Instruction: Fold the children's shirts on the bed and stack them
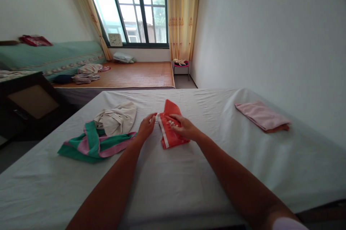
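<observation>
A folded red cloth [173, 140] with a white band down its left side lies on the white sheet in front of me, its far corner sticking out beyond the rest. At the far end of that band, my left hand [147, 126] has its thumb and fingers closed on the cloth's edge. My right hand [185, 128] rests on top of the red cloth, fingers stretched out and a little apart. Left of my left hand lies a loose beige cloth [120, 118], and against it a crumpled green and pink striped cloth [93, 145].
A folded pink cloth [262, 114] lies on the sheet [216, 172] at right, over something orange-brown. Beyond stands a second bed with a brown mat [137, 73] and folded clothes [88, 73]. A dark cabinet [32, 96] is at left, a stool [181, 65] by the curtain.
</observation>
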Demonstrator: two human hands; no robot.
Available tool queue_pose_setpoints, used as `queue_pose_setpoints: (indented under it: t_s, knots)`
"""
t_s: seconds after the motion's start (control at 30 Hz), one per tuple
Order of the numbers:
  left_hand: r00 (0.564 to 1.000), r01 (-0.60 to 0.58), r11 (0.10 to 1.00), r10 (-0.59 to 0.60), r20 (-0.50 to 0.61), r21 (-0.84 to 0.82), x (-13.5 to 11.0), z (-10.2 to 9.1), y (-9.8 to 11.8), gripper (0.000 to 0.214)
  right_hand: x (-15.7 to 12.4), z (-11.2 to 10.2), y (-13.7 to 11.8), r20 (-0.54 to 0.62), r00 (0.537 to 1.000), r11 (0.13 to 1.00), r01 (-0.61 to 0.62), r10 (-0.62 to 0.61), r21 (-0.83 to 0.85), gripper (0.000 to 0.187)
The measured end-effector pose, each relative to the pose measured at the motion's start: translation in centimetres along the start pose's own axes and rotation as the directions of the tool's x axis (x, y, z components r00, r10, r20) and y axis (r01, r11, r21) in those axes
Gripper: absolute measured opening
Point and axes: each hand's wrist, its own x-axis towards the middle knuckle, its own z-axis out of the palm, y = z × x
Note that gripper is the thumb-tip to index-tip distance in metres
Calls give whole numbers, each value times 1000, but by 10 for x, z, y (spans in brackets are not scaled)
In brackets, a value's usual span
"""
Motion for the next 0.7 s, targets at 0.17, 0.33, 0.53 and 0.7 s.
queue_pose_setpoints:
  t_s: [0.17, 0.33, 0.53, 0.7]
  knots:
    - [993, 52, 993, -63, -101, -106, 4, -7, -6, 44, -6, 0, 2, 358, 933, 975, -110, 34, 193, 45]
    - [978, -124, 991, 132, -164, 55, -2, -1, 19, 40, -3, -32, 19, -200, 977, 980, -38, 78, 197, 43]
    - [924, -383, 871, 356, 142, 309, -18, 25, 35, 45, -5, -4, 53, 25, 978, 830, 189, -207, -524, 43]
    - [935, -265, 834, 99, 342, 484, -19, 26, 14, 50, -1, 11, 75, 176, 971, 724, 238, -161, -648, 49]
